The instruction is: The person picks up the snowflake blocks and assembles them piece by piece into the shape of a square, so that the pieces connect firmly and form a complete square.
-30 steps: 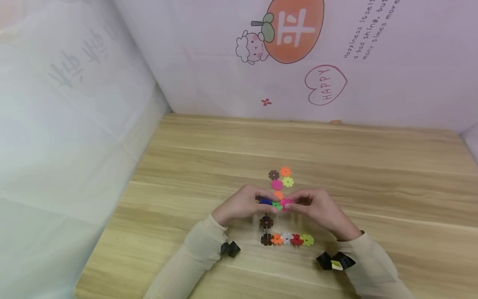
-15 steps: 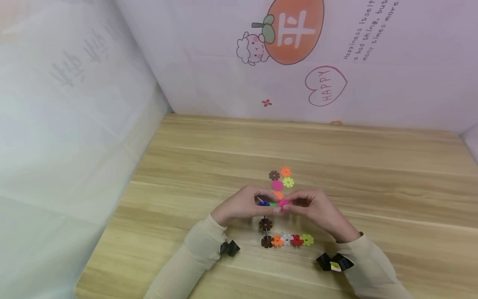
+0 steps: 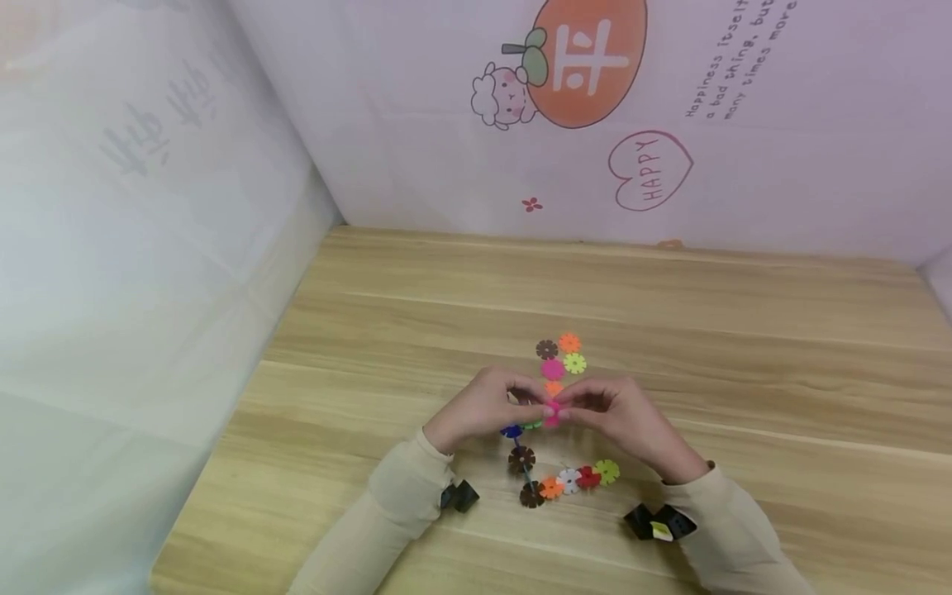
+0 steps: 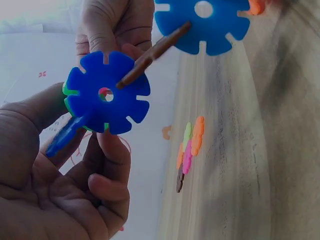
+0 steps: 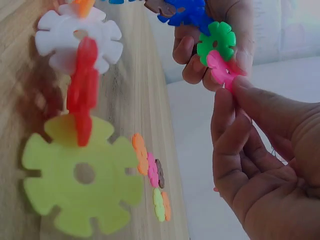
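A chain of notched plastic snowflake discs hangs from my two hands. My left hand (image 3: 487, 405) grips its upper end at the green disc (image 5: 216, 42), close to a dark blue disc (image 4: 107, 92). Between thumb and fingers my right hand (image 3: 621, 417) pinches a pink disc (image 5: 220, 69), its edge at the green one. From the blue disc the chain runs down through a brown disc (image 3: 521, 459) to another brown disc (image 3: 531, 495). There it turns right through orange, white (image 5: 79, 37) and red (image 5: 83, 90) discs to a yellow-green disc (image 5: 82, 175).
Several loose discs lie flat on the wooden table (image 3: 387, 306) beyond my hands: brown (image 3: 546, 349), orange (image 3: 569, 342), yellow-green (image 3: 575, 364), pink (image 3: 552, 369), and another orange disc (image 3: 554, 388) partly behind my fingers. A printed cloth (image 3: 446, 165) hangs at the table's back edge.
The pink disc and my right hand have shifted slightly left. The chain's blue and upper brown discs have swung left and down, and its lower row now tilts up to the right.
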The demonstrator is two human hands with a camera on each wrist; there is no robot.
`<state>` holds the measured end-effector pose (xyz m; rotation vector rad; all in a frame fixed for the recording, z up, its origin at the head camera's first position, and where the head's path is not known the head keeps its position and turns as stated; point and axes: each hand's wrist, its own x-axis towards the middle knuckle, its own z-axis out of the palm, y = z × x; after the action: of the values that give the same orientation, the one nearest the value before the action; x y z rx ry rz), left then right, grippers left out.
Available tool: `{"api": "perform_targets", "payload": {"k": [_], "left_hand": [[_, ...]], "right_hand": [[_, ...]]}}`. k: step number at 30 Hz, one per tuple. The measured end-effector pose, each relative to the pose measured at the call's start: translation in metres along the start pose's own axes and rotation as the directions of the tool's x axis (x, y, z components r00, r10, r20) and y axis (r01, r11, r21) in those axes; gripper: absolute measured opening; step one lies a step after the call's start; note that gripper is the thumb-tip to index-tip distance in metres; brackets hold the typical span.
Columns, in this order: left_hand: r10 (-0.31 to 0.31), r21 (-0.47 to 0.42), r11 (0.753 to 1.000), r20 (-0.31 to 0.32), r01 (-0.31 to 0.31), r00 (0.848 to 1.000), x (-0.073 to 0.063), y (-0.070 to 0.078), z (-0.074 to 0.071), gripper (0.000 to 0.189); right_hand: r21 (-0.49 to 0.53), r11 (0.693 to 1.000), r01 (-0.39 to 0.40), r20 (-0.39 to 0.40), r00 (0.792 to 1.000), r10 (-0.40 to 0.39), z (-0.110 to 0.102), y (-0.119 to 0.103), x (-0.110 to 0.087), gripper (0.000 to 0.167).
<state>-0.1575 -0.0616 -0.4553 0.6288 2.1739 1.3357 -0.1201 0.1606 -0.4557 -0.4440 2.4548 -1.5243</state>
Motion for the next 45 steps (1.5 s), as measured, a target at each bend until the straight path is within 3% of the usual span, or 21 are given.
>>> {"api": "perform_targets", "payload": {"k": [7, 12, 16, 26, 32, 38, 41, 45], "left_hand": [[-0.038, 0.029, 0.999, -0.032, 0.039, 0.999, -0.001, 0.0, -0.004, 0.007], [-0.051, 0.026, 0.998, -0.033, 0.052, 0.998, -0.002, -0.001, -0.006, 0.007], [-0.052, 0.027, 0.998, -0.036, 0.053, 0.998, -0.003, -0.001, -0.008, 0.008], [-0.022, 0.035, 0.999, 0.001, 0.022, 1.0, -0.001, 0.0, -0.01, 0.011], [-0.023, 0.038, 0.999, 0.002, 0.023, 1.0, -0.001, 0.002, -0.011, 0.01], [-0.024, 0.025, 0.999, 0.001, 0.024, 1.0, -0.001, 0.002, -0.01, 0.011], [-0.02, 0.031, 0.999, 0.002, 0.02, 1.0, -0.001, 0.001, -0.01, 0.011], [-0.014, 0.035, 0.999, 0.002, 0.014, 1.0, -0.002, 0.001, -0.011, 0.012]], "right_hand": [[-0.108, 0.994, -0.026, -0.063, 0.998, 0.019, -0.002, 0.005, 0.003, 0.022], [-0.276, 0.959, -0.071, -0.106, 0.993, 0.043, 0.003, 0.007, 0.007, 0.027], [-0.345, 0.932, -0.108, -0.104, 0.992, 0.077, 0.007, 0.008, 0.013, 0.029], [-0.523, 0.851, -0.053, -0.042, 0.998, 0.037, 0.01, 0.013, 0.032, 0.029], [-0.59, 0.808, 0.002, -0.032, 0.999, -0.025, 0.017, 0.011, 0.04, 0.023], [-0.582, 0.813, 0.005, -0.029, 0.999, -0.027, 0.017, 0.012, 0.039, 0.027], [-0.539, 0.842, -0.022, -0.028, 1.0, 0.008, 0.014, 0.013, 0.036, 0.026], [-0.449, 0.893, -0.029, -0.004, 1.0, 0.03, 0.01, 0.016, 0.031, 0.011]]}}
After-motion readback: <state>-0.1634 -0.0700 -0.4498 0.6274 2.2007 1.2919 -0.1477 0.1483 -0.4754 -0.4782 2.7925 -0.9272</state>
